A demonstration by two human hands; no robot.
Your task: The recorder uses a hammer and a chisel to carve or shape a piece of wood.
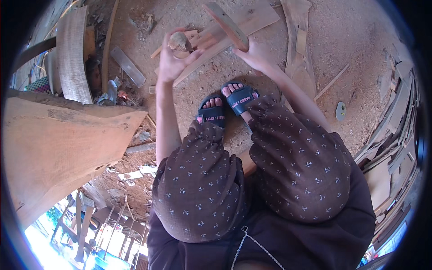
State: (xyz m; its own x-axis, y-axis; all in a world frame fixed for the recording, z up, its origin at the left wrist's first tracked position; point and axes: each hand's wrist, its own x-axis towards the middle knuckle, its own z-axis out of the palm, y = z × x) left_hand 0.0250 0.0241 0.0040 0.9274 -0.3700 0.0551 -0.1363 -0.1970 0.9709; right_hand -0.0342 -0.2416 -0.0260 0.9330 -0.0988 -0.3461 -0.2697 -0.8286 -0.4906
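"What do we have in the left hand (172,65)?"

"Its grip is curled around a rounded tan lump (178,41), far and to the left of the dark sandals (212,115). From this view we can't fairly say whether it is stone or wood."

"And the right hand (255,55)?"

"We see its grip closed on the near end of a wooden bar (226,26), which slants away to the far left, above a pale board (263,19) on the dirt ground (342,54)."

"Are the lump and the bar touching?"

"No, we see them apart, the lump to the left."

"What lies around us?"

"A big wooden slab (67,144) at the left, stacked planks (396,148) at the right."
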